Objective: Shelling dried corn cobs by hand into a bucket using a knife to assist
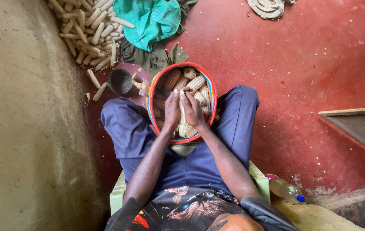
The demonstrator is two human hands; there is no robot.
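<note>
We are shelling corn: left hand [172, 112] and right hand [192, 110] clamp one cob [183, 114] over the basket [208, 85]; next, thumbs push kernels loose.

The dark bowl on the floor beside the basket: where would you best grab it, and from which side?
Grip the dark bowl by its thin rim, coming from above. It sits upright with its mouth open upward, so the rim is exposed. Take the edge facing the wall, away from the basket; cobs lie close by there.

Hands: left hand [171, 112] and right hand [192, 110] grip 1 maize cob [183, 114].
Basket [208, 87]: on lap, holds cobs.
Floor [302, 64]: red.
</note>
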